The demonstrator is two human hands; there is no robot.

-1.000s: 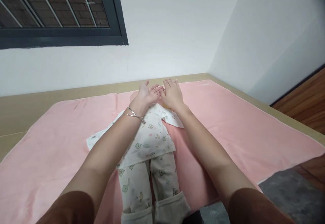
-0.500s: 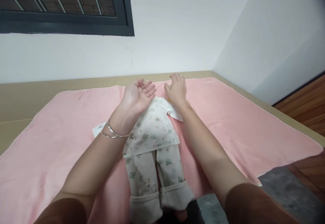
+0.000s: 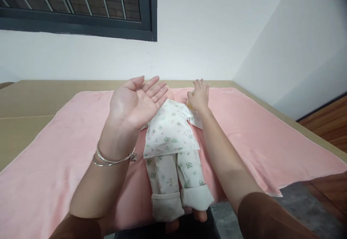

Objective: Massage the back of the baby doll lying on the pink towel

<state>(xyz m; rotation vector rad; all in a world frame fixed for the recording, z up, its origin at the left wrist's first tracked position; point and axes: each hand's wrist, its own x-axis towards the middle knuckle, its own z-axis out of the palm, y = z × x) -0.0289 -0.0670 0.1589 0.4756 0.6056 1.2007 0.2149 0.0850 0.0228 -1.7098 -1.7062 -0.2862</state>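
Note:
A baby doll (image 3: 170, 127) in a white, printed long top and matching cuffed trousers (image 3: 165, 174) lies on a pink blanket (image 3: 89, 123). Its feet poke out at the near edge, and most of its head is behind my left hand. My left hand (image 3: 135, 101) is raised over the doll's left-hand side in view, palm up and fingers stretched out, holding nothing. Two silver bangles circle that wrist. Beyond the doll's shoulder on the right, my right hand (image 3: 200, 96) curls over a small yellowish thing (image 3: 189, 104), mostly hidden by the thumb and palm.
The blanket covers a tan, bed-like surface (image 3: 35, 94) against a white wall (image 3: 195, 33). A dark-framed window (image 3: 94, 26) with bars is at the upper left. Wood-grain panelling (image 3: 325, 127) stands at the right, above a grey floor (image 3: 298, 203).
My left hand has moved left and come closer to the camera, its palm turned further up. My right hand stays near the doll's shoulder. The camera view has shifted slightly left.

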